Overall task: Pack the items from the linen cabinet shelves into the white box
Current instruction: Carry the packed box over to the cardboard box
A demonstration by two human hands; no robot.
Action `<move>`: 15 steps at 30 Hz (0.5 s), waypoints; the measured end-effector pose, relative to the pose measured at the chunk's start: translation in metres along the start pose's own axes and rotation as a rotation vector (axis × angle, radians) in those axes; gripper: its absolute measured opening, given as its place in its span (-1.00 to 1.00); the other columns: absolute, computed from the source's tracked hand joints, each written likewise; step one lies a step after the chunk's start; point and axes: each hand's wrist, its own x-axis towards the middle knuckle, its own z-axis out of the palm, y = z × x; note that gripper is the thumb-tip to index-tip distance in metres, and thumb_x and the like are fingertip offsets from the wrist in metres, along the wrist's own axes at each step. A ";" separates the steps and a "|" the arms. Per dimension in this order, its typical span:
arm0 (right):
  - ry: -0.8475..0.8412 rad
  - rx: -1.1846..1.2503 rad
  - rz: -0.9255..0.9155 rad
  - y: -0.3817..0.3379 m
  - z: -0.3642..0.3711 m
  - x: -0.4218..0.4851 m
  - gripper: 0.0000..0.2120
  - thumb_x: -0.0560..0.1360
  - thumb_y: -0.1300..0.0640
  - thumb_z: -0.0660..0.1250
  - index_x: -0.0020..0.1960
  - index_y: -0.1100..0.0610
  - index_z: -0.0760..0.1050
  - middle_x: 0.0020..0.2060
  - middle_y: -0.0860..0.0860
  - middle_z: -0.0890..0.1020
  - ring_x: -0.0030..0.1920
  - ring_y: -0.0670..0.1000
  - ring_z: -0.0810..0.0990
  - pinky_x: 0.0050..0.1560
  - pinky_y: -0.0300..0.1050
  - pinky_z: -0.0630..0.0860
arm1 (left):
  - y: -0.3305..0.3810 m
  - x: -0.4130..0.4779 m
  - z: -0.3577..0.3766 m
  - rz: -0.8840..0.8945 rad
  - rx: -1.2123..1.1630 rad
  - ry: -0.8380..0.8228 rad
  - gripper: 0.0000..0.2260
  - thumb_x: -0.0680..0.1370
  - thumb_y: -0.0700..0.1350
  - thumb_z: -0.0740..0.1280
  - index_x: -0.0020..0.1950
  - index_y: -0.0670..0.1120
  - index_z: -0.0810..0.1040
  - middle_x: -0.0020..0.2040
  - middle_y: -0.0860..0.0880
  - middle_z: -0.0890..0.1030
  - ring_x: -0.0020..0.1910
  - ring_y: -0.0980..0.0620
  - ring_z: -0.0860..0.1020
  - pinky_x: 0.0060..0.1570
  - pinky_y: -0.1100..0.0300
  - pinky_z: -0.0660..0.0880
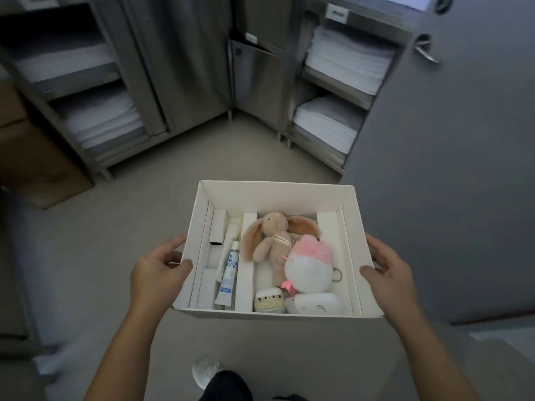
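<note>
I carry the white box in front of me above the floor. My left hand grips its left wall, thumb over the rim. My right hand grips the right wall the same way. Inside lie a beige plush rabbit, a white and pink plush ball with a key ring, a small cat-faced toy and a white device. In the left compartment lie two tubes and a small white carton.
Steel linen cabinets stand ahead, left and right, with stacks of white folded linen on their shelves. A grey door is at the right. Cardboard boxes sit at the left. My shoe shows below.
</note>
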 end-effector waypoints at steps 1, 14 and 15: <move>-0.030 -0.001 -0.008 -0.007 0.019 0.003 -0.43 0.36 0.49 0.16 0.13 -0.08 0.49 -0.05 -0.26 0.57 -0.08 -0.32 0.56 -0.17 -0.45 0.45 | -0.007 0.008 -0.015 -0.014 -0.006 0.023 -0.61 0.41 -0.30 0.33 0.15 0.08 0.57 -0.25 -0.05 0.62 -0.31 -0.04 0.54 -0.20 0.04 0.51; -0.379 -0.067 -0.149 -0.086 0.273 0.049 -0.45 0.37 0.51 0.16 0.12 -0.06 0.45 -0.09 -0.24 0.55 -0.20 -0.43 0.53 -0.27 -0.55 0.42 | -0.097 0.097 -0.183 -0.210 -0.140 0.365 -0.59 0.41 -0.32 0.34 0.14 0.10 0.57 -0.30 0.00 0.59 -0.36 0.02 0.51 -0.29 0.15 0.49; -0.406 -0.078 -0.155 -0.091 0.287 0.052 -0.45 0.37 0.51 0.16 0.11 -0.07 0.45 -0.08 -0.24 0.55 -0.20 -0.43 0.52 -0.27 -0.55 0.42 | -0.100 0.100 -0.192 -0.222 -0.146 0.393 -0.58 0.41 -0.32 0.34 0.13 0.11 0.56 -0.31 0.02 0.58 -0.38 0.07 0.50 -0.34 0.26 0.46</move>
